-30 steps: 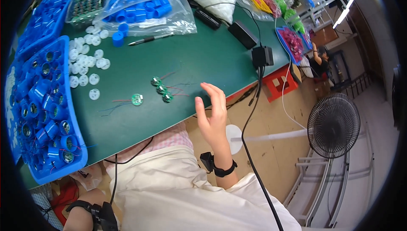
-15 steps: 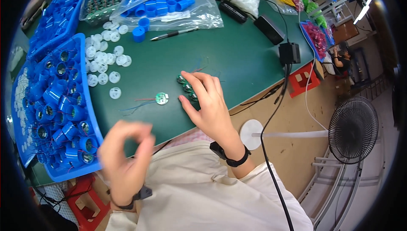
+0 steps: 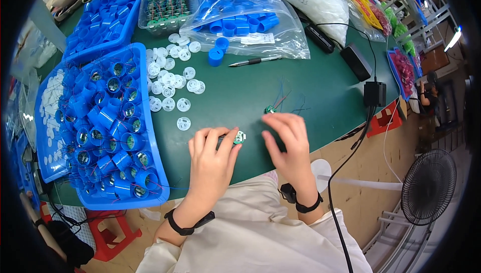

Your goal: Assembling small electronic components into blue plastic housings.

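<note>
My left hand (image 3: 213, 155) is closed over the bench, thumb and fingertips pinching a small round green circuit board (image 3: 240, 137). Just to its right is my right hand (image 3: 291, 145), thumb apart from the curved fingers. Its fingertips rest at the edge of another green circuit board (image 3: 270, 109), from which thin red and blue wires spread over the green mat. The fingers partly hide that board, and whatever lies under them cannot be made out.
A blue tray (image 3: 163, 168) of blue cups with wired boards stands at left. Clear plastic discs (image 3: 183, 104) lie beside it. Farther back are a pen (image 3: 255, 61), a bag of blue cups (image 3: 295, 42) and a clear box of boards (image 3: 145, 17). A black cable (image 3: 333, 193) hangs at right.
My left hand has come from the lower left to the single circuit board and closed on it. My right hand stays by the other boards. The whole view has shifted.
</note>
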Demonstrator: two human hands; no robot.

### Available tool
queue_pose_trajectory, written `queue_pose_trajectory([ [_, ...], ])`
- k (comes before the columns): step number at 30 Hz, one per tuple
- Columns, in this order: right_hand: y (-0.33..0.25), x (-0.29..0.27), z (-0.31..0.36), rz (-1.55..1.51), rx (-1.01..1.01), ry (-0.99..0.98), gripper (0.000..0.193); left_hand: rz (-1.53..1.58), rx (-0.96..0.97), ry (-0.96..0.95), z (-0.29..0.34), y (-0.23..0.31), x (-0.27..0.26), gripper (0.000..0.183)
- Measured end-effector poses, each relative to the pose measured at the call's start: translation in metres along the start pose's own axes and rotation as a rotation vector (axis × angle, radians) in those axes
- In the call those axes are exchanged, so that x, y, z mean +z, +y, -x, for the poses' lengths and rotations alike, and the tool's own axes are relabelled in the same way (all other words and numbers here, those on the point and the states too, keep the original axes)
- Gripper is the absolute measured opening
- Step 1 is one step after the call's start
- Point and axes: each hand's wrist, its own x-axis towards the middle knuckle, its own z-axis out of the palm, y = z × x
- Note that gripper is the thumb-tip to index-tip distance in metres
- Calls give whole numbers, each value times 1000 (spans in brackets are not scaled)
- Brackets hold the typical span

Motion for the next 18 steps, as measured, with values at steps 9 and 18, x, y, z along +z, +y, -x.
queue_pose_trajectory([
  [9, -6, 1, -25, -92, -275, -425, 26, -13, -62, -44, 2, -4, -7, 28],
  [18, -14, -6, -49, 68, -450, -590, 22, 65, -119, 77, 2, -5, -8, 30],
])
